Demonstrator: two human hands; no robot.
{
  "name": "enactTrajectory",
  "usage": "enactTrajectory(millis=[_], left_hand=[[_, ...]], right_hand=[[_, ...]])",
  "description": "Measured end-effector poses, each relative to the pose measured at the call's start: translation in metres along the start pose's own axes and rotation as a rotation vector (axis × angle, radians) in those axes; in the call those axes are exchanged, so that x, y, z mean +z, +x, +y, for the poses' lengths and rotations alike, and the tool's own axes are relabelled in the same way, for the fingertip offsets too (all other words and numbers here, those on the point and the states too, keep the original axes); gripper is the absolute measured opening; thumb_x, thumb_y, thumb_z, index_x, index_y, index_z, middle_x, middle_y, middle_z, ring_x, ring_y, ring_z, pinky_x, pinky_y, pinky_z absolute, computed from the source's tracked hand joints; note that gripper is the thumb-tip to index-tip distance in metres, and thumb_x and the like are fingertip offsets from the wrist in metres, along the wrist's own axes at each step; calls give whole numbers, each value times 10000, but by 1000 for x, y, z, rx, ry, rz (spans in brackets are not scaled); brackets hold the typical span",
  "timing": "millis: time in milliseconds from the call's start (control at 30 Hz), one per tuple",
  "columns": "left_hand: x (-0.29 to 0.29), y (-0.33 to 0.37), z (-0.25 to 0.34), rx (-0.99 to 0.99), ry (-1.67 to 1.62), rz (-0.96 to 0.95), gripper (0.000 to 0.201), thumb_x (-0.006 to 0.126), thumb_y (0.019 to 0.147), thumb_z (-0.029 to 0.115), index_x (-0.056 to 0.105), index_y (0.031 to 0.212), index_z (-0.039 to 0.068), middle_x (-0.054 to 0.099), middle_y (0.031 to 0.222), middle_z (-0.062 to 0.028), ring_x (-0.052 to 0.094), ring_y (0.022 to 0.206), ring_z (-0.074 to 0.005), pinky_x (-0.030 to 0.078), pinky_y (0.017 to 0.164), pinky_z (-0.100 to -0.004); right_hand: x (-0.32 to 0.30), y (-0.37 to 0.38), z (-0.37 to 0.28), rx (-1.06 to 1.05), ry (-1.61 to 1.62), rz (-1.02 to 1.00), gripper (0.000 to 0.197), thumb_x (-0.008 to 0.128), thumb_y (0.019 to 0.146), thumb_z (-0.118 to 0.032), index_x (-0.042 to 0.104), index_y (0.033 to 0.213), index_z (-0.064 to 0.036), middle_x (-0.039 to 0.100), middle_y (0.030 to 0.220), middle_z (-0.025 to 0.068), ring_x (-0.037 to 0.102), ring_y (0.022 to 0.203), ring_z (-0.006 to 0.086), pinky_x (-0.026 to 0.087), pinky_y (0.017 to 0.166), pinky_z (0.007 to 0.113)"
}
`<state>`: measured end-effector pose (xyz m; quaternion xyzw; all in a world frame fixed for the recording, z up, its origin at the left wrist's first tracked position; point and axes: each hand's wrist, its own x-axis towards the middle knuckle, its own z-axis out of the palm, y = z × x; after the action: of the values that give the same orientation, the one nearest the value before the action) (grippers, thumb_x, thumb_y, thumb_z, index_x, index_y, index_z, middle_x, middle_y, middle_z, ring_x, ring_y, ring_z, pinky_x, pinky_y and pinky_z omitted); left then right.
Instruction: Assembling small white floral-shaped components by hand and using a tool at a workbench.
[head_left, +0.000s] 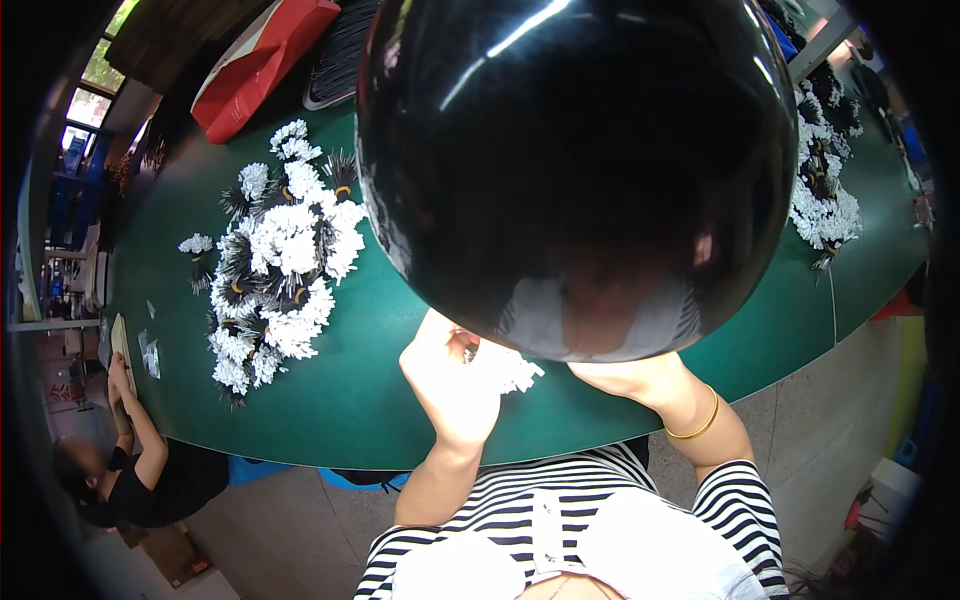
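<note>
A large glossy black dome (580,180) fills the upper middle and hides much of the work area. My left hand (450,385) is curled just below its lower left edge, its fingertips partly covered. Dark stems show in its grip, and a cluster of white tips (518,374) sticks out beside it, like a bundle of white-tipped stems. My right hand (630,375) reaches under the dome's lower right edge. Its fingers are hidden, so what it touches cannot be seen. A gold bangle (695,415) circles that wrist.
Many white-tipped black bundles (285,240), some with yellowish bands, lie heaped on the green table (390,420) at left. More bundles (825,200) lie at far right. A red bag (262,70) and a black tray (340,60) are behind. Another person (140,460) sits at the left edge.
</note>
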<state>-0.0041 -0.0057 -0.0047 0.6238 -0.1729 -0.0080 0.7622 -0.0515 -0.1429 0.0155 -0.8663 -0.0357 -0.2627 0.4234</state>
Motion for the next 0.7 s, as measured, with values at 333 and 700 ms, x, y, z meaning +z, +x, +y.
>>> enactTrajectory(millis=[333,700], left_hand=[[-3,-4,-1,-18,96,-21,177,608,705,-40,571,875,-75,563,787,-59,525,679,-102,427,592,-209],[-8,-9,-2,166,507,-18,271,665,658,-10,575,904,-80,585,901,-167,569,792,-256,456,715,-297]], right_hand=[[7,-9,12,-76,-7,33,73,599,734,-26,592,772,35,584,698,139,559,602,283,455,550,346],[-1,1,-6,-25,28,54,88,574,758,-16,598,832,27,593,752,144,563,647,303,461,619,357]])
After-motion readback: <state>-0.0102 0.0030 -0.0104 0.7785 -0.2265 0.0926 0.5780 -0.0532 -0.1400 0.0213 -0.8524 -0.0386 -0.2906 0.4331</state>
